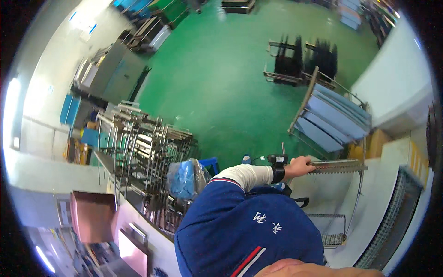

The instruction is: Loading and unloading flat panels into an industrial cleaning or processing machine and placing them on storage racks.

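My left arm, in a white under-sleeve with a black strap and small device at the wrist, reaches across my blue shirt toward the right. My left hand (299, 167) is closed around the near end of a toothed bar on a metal slotted rack (339, 167). Thin legs run down from this rack to a lower toothed bar (333, 239). No panels show in its slots. My right hand cannot be seen.
Stacked metal racks (143, 143) stand at left, beside a blue item in clear plastic (182, 179). Blue-grey panels (330, 117) fill a rack at right. Farther off stand racks with dark panels (288, 62). Copper-coloured sheets (93, 217) are at lower left. The floor (217, 83) is green.
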The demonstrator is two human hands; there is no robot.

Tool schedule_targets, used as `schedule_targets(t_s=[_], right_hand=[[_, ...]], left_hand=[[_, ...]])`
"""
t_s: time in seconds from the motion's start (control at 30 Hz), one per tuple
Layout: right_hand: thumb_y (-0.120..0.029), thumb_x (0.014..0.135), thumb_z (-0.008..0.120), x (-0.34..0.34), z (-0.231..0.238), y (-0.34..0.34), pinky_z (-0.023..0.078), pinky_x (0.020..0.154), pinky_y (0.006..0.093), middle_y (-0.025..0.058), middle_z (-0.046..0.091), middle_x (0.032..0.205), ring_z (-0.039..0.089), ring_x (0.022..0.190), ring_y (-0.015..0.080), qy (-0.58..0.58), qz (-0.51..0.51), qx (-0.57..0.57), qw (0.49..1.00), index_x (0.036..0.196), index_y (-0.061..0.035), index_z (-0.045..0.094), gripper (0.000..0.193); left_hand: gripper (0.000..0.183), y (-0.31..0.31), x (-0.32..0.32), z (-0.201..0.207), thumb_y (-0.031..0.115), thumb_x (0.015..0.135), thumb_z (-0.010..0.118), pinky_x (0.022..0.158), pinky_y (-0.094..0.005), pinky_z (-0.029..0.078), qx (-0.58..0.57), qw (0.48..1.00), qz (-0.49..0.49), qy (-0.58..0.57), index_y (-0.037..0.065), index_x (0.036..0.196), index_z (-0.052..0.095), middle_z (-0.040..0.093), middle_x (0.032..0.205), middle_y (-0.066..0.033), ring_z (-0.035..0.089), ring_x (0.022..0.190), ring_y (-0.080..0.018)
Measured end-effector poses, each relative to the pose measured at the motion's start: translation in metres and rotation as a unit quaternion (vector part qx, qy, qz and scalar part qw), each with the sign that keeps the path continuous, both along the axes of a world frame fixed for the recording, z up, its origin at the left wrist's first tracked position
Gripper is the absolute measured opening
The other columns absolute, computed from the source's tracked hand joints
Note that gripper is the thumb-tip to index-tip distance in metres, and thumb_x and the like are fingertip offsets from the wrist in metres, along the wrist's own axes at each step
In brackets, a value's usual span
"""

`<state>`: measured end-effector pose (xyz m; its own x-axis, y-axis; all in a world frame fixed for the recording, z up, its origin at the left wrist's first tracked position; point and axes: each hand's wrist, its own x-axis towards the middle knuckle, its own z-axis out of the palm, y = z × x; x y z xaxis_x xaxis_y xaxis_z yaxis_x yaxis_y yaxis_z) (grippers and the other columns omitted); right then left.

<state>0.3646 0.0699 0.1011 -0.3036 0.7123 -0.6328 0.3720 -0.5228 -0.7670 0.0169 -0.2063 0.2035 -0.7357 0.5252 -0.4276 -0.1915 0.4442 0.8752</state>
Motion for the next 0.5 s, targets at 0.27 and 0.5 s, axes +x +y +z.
schedule_targets(t_s=[0.27,0.5], right_hand=[[-0.048,0.09,0.048,-0.185,0.004,-0.075,0.048,0.08,0.0376,0.0062,0.056,0.119,0.054,0.098,0.0217,0.017,0.185,0.007,0.983,0.136,-0.0198,0.041,0.055],[-0.048,0.09,0.047,-0.313,0.008,-0.168,0.047,0.081,0.037,0.0052,0.056,0.118,0.053,0.099,0.0204,0.024,0.296,0.005,0.955,0.135,-0.02,0.042,0.053]], left_hand=[[0.038,-0.18,-0.037,0.026,0.043,0.076,0.064,0.068,-0.0377,0.045,0.039,0.991,0.129,0.027,0.006,0.082,0.063,0.065,0.076,-0.0116,0.063,0.074,-0.0259],[0.04,-0.341,-0.087,0.029,0.044,0.076,0.063,0.064,-0.0401,0.043,-0.008,0.947,0.306,0.098,0.004,0.076,0.061,0.063,0.075,-0.0131,0.06,0.07,-0.029]])
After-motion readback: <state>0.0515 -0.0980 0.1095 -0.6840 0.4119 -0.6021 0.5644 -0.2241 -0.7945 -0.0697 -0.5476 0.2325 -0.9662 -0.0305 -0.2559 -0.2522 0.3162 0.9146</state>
